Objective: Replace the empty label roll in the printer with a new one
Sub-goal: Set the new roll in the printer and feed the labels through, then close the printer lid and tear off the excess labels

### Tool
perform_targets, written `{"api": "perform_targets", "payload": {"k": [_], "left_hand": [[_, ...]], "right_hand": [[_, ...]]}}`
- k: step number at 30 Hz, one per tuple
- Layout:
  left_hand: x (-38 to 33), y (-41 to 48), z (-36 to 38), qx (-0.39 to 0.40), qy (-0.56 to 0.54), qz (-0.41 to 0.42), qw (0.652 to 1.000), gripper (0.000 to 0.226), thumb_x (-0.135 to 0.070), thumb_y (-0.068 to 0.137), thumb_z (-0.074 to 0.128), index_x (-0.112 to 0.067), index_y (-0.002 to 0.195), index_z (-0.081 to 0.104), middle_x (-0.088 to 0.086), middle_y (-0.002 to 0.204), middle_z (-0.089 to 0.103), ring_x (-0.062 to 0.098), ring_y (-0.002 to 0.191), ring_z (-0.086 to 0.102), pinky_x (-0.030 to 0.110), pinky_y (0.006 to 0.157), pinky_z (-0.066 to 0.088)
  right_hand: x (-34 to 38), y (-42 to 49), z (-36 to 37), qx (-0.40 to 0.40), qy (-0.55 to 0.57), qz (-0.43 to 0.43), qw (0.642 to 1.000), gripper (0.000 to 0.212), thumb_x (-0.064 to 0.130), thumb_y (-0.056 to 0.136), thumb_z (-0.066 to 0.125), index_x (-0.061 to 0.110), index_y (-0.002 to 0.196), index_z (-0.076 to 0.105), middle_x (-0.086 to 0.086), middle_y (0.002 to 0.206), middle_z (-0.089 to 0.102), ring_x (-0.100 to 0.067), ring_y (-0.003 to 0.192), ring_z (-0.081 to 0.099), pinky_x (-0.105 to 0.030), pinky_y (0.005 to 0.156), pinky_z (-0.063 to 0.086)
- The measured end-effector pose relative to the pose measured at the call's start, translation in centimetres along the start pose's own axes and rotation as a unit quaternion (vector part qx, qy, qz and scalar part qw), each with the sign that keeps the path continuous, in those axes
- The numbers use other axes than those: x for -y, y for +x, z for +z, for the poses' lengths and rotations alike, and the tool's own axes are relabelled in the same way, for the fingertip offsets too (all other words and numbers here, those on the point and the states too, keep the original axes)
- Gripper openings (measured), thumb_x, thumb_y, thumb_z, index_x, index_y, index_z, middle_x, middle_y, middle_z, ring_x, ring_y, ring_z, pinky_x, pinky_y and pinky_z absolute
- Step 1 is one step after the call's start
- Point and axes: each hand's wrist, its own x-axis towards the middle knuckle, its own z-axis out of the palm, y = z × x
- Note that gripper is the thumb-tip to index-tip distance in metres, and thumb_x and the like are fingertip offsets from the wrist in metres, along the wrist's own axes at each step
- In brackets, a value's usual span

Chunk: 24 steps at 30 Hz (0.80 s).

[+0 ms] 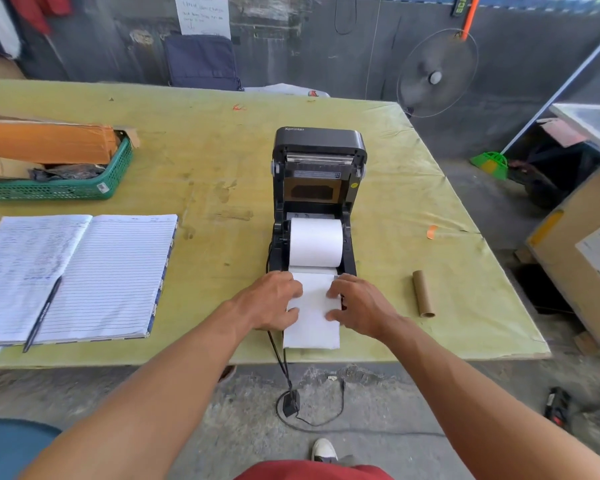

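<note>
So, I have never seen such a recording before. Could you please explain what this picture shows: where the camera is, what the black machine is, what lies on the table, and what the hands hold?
The camera sits on the person's head, looking down at their own two arms. The black machine is a label printer with its lid open; a new white label roll sits inside. The left hand and right hand press the paper strip pulled from that roll, one on each edge. On the green table, right of the printer, lies the empty cardboard core of the old roll. To the left are an open notebook with a pen on it and a green basket.
</note>
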Motion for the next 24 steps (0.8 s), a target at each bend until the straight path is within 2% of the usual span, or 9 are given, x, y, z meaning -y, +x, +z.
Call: {"api": "perform_targets", "payload": {"k": [2,5,9,11,14,18,20,22,24], "left_hand": [[0.1,0.4,-0.7,-0.004,-0.040,-0.013,0.999,0.022,-0.029,0.084,0.052,-0.012,0.087,0.065,-0.001,0.083,0.062,0.017,0.077,0.055,0.030,0.067,0.047],[-0.1,1.3,-1.2,-0.042,-0.106,-0.055,0.992,0.023,-0.026,0.080,0.049,-0.015,0.078,0.070,-0.006,0.074,0.068,0.012,0.069,0.061,0.031,0.063,0.054],[-0.4,2.6,-2.7,-0.137,-0.141,-0.075,0.978,0.022,-0.021,0.083,0.051,-0.016,0.066,0.064,-0.009,0.059,0.062,0.006,0.054,0.056,0.025,0.048,0.044],[-0.4,3.6,-4.4,-0.215,-0.143,-0.090,0.962,0.022,-0.018,0.086,0.054,-0.017,0.066,0.064,-0.009,0.058,0.061,0.008,0.052,0.055,0.022,0.048,0.039],[-0.3,5.8,-7.6,-0.332,-0.117,-0.133,0.927,0.019,-0.015,0.089,0.058,-0.013,0.074,0.069,-0.003,0.064,0.066,0.012,0.055,0.058,0.017,0.048,0.039],[0.2,9.4,-11.8,-0.449,-0.132,-0.240,0.850,0.018,-0.027,0.091,0.058,-0.014,0.102,0.065,0.002,0.098,0.067,0.017,0.086,0.061,0.023,0.072,0.042],[0.4,11.4,-13.5,-0.450,-0.159,-0.295,0.828,0.041,-0.039,0.091,0.057,-0.013,0.123,0.056,0.005,0.122,0.059,0.020,0.107,0.056,0.025,0.082,0.038],[0.4,13.2,-14.8,-0.407,-0.200,-0.352,0.819,0.061,-0.050,0.091,0.052,-0.009,0.135,0.047,0.009,0.136,0.051,0.024,0.118,0.051,0.031,0.087,0.039],[0.5,14.6,-15.3,-0.347,-0.239,-0.393,0.818,0.066,-0.057,0.091,0.045,-0.005,0.130,0.050,0.013,0.131,0.055,0.029,0.109,0.054,0.034,0.077,0.040]], "right_hand": [[-0.2,0.3,-0.8,0.011,0.032,0.009,0.999,0.029,0.037,0.081,0.077,0.015,0.100,0.070,0.009,0.091,0.057,-0.014,0.076,0.056,-0.026,0.067,0.041],[-0.7,0.5,-1.2,0.001,0.086,0.037,0.996,0.012,0.032,0.086,0.072,0.021,0.081,0.073,0.015,0.078,0.064,-0.009,0.072,0.063,-0.023,0.064,0.046],[-1.0,1.5,-2.2,-0.051,0.079,0.039,0.995,0.020,0.035,0.088,0.068,0.022,0.073,0.073,0.022,0.060,0.059,0.004,0.057,0.056,-0.014,0.053,0.040],[-0.9,2.7,-3.8,-0.099,0.077,0.055,0.991,0.025,0.037,0.091,0.065,0.019,0.074,0.074,0.022,0.056,0.059,0.001,0.054,0.057,-0.016,0.051,0.042],[-0.5,5.1,-7.5,-0.181,0.103,0.078,0.975,0.029,0.036,0.095,0.060,0.015,0.081,0.074,0.002,0.076,0.075,-0.014,0.061,0.067,-0.022,0.055,0.052],[0.1,8.4,-13.2,-0.340,0.147,0.126,0.920,0.022,0.029,0.096,0.056,0.013,0.099,0.072,-0.003,0.099,0.074,-0.011,0.075,0.061,-0.022,0.065,0.045],[0.4,10.1,-15.5,-0.366,0.174,0.143,0.903,0.029,0.032,0.097,0.053,0.013,0.115,0.065,-0.007,0.115,0.066,-0.016,0.087,0.056,-0.028,0.077,0.044],[0.4,11.8,-17.2,-0.331,0.209,0.173,0.904,0.044,0.040,0.099,0.049,0.012,0.132,0.053,-0.011,0.131,0.056,-0.021,0.098,0.055,-0.033,0.085,0.044],[0.3,13.2,-18.0,-0.258,0.247,0.204,0.911,0.058,0.046,0.100,0.043,0.007,0.141,0.043,-0.015,0.139,0.051,-0.031,0.116,0.054,-0.042,0.096,0.045]]}}
